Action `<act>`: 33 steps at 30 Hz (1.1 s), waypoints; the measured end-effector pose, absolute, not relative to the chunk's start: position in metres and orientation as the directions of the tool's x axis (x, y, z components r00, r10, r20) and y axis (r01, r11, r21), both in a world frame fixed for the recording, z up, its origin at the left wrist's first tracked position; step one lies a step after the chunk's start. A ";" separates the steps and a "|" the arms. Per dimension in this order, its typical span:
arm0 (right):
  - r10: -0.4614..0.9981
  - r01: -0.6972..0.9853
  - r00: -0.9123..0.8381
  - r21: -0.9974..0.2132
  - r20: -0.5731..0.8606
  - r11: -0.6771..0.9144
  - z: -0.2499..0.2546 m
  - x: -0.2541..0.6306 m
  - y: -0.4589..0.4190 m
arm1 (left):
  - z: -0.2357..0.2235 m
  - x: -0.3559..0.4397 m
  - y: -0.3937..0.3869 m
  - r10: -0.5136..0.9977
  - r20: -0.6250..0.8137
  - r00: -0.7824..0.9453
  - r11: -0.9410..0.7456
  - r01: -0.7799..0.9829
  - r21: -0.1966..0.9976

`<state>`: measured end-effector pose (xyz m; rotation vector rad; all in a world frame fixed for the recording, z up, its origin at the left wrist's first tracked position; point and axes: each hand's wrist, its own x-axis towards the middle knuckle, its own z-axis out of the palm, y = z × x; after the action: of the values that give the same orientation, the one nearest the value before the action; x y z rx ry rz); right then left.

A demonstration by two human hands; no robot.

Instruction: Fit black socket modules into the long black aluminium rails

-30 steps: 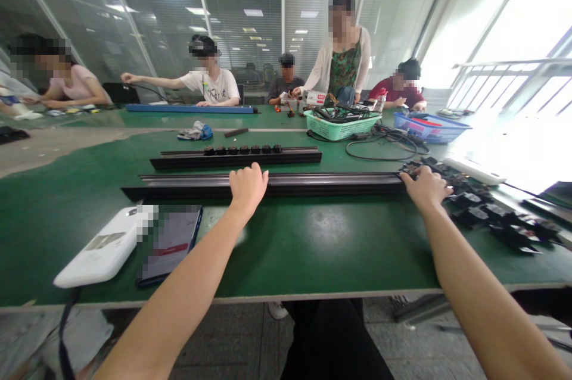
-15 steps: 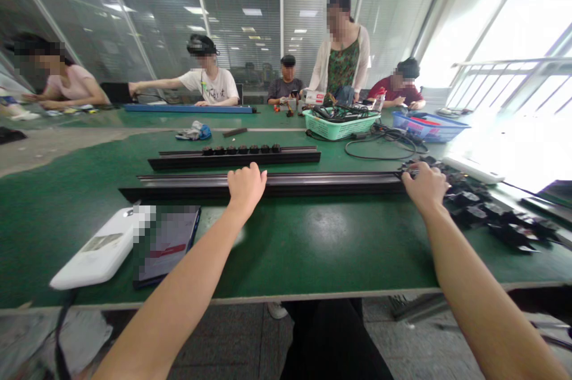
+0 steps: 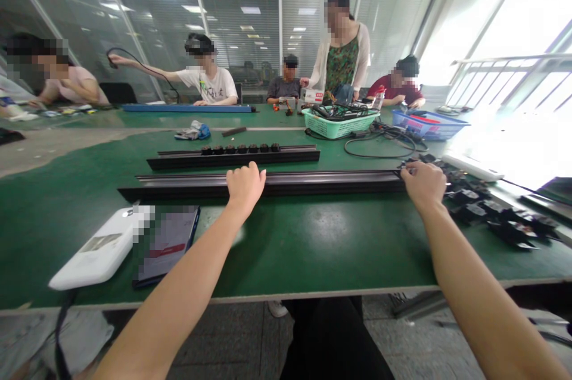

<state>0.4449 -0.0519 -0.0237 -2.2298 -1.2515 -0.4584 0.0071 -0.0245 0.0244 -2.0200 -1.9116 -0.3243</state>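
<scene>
A long black metal rail point(image 3: 322, 183) lies across the green table point(image 3: 313, 249) in front of me. My left hand point(image 3: 245, 185) is closed over the rail near its middle, gripping it. My right hand point(image 3: 422, 184) is closed at the rail's right end, next to a heap of small black sockets point(image 3: 496, 213); what its fingers hold there is hidden. A second, shorter black rail point(image 3: 232, 157) with several sockets fitted in it lies just behind.
A white box point(image 3: 96, 252) and a dark tablet point(image 3: 167, 243) lie at the near left. A green basket point(image 3: 339, 125) of cables, a blue basket point(image 3: 429, 127) and loose cable sit at the back right. Several people work at the far side.
My right hand has slid a little left, from the socket heap onto the rail's right end. My left hand stays on the rail. A person at the far side has raised an arm with a cable.
</scene>
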 end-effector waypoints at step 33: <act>0.648 0.791 0.607 -0.269 0.459 -0.550 -0.021 0.440 -0.055 | 0.022 0.006 -0.023 0.914 0.399 0.070 -0.042 0.996 -0.080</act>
<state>0.4400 -0.0551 -0.0210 -2.3848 -1.1423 -0.4261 0.0059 -0.0233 0.0221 -2.0221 -1.9068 -0.3414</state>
